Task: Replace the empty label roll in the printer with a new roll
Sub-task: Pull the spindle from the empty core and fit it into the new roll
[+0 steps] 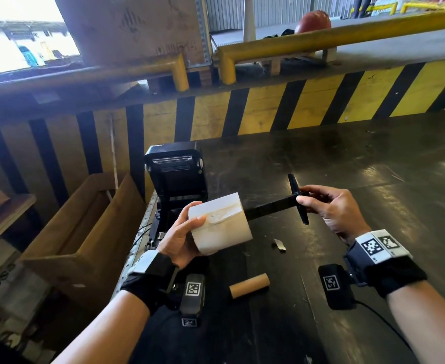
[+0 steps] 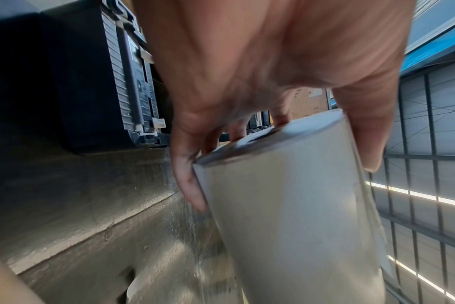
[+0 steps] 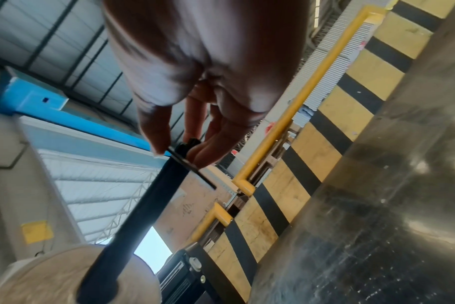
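L hand [image 1: 182, 237] is gripping the new label roll [image 1: 221, 224], fingers curled round it, held above the worktop [image 1: 347, 158] just in front of the printer [image 1: 175, 177], lid open. R hand [image 1: 331, 208] is pinching the black spindle [image 1: 271, 206] at its flange end. Spindle tip is sitting in the roll's core, per the R wrist view. Long axes are lining up, running L-R between the hands. Roll lies L of the R hand, w/ bare shaft showing between. Probably sliding on further next. Empty cardboard core [image 1: 249, 285] is lying on the worktop nr the wrists.
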The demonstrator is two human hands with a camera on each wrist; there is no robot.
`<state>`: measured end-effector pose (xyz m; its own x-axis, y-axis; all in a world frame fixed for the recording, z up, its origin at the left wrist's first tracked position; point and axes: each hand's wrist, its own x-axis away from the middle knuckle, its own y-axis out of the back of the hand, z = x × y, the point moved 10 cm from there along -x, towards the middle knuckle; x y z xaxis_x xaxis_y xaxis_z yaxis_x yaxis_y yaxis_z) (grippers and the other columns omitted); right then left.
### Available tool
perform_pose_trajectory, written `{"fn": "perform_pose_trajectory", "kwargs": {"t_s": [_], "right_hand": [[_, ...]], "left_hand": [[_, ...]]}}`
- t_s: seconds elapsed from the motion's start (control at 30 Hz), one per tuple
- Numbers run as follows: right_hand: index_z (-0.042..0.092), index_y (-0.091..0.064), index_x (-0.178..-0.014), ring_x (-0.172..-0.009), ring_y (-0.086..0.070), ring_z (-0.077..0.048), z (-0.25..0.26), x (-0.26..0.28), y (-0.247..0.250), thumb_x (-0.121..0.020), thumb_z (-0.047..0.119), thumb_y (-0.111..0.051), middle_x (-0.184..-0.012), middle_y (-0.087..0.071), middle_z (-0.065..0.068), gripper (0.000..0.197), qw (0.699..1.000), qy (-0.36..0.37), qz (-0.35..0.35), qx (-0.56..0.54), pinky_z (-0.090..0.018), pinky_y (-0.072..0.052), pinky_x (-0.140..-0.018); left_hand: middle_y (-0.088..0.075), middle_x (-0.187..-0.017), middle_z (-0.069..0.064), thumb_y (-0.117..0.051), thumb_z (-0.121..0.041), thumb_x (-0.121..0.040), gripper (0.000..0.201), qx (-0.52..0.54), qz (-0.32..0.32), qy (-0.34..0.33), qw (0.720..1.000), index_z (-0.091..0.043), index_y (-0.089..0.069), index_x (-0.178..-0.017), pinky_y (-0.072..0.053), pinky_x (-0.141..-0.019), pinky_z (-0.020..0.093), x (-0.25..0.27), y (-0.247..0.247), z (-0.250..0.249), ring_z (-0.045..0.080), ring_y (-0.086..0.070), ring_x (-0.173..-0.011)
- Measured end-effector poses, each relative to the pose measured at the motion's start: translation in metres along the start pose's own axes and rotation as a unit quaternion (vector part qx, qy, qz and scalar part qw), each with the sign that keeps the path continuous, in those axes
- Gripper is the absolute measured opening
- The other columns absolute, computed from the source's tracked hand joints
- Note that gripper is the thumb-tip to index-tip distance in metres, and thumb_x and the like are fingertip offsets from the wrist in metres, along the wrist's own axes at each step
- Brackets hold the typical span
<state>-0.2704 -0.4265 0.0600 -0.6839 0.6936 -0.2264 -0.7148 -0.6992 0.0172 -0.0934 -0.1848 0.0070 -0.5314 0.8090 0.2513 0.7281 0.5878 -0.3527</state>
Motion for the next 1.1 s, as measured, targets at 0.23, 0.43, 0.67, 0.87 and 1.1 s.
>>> {"fn": "perform_pose_trajectory", "kwargs": {"t_s": [0.23,0.43,0.67,0.87,1.1], "right_hand": [[0.008,-0.072,-0.099,-0.093,-0.070,-0.028,0.002,0.010,-0.020,-0.074,0.014,-0.075,-0.098,-0.073,-0.014,0.025,0.999,-0.007,0.023,0.022,-0.043,-0.055,-0.089],[0.016,-0.070,-0.096,-0.091,-0.069,-0.019,0.004,0.031,-0.076,-0.077,0.007,-0.071,-0.097,-0.072,-0.011,0.021,0.995,-0.018,0.093,-0.024,-0.029,-0.058,-0.081],[0.027,-0.065,-0.101,-0.100,-0.064,-0.017,-0.007,0.039,-0.096,-0.087,0.015,-0.061,-0.104,-0.069,-0.003,0.019,0.991,-0.056,0.115,-0.033,-0.028,-0.054,-0.082],[0.036,-0.050,-0.127,-0.106,-0.061,-0.022,-0.040,0.063,-0.141,-0.084,0.063,-0.044,-0.127,-0.060,-0.004,0.051,0.946,-0.233,0.213,-0.070,-0.039,-0.057,-0.065],[0.034,-0.051,-0.122,-0.107,-0.062,-0.022,-0.026,0.061,-0.175,-0.069,0.054,-0.065,-0.124,-0.060,-0.002,0.058,0.952,-0.202,0.217,-0.070,-0.043,-0.059,-0.069]], "left_hand": [[-0.056,-0.124,0.005,-0.073,-0.029,-0.059,0.057,0.006,0.009,-0.007,1.000,-0.038,-0.055,-0.113,-0.056,-0.066,0.051,0.004,-0.007,0.001,0.033,-0.054,-0.111],[-0.060,-0.117,0.002,-0.072,-0.028,-0.059,0.059,0.017,0.028,-0.021,0.999,-0.034,-0.052,-0.115,-0.052,-0.071,0.051,0.006,-0.024,0.003,0.030,-0.058,-0.102],[-0.059,-0.119,0.004,-0.072,-0.028,-0.060,0.058,0.021,0.022,-0.031,0.999,-0.034,-0.053,-0.114,-0.054,-0.070,0.050,0.014,-0.023,0.003,0.029,-0.058,-0.103],[-0.056,-0.123,0.008,-0.073,-0.026,-0.062,0.059,0.007,0.000,-0.039,0.999,-0.032,-0.051,-0.117,-0.056,-0.065,0.047,0.024,-0.011,0.008,0.032,-0.056,-0.106],[-0.058,-0.116,0.005,-0.073,-0.025,-0.062,0.054,0.011,-0.032,-0.070,0.997,-0.034,-0.053,-0.111,-0.058,-0.071,0.047,0.041,0.011,0.001,0.028,-0.059,-0.101]]}}
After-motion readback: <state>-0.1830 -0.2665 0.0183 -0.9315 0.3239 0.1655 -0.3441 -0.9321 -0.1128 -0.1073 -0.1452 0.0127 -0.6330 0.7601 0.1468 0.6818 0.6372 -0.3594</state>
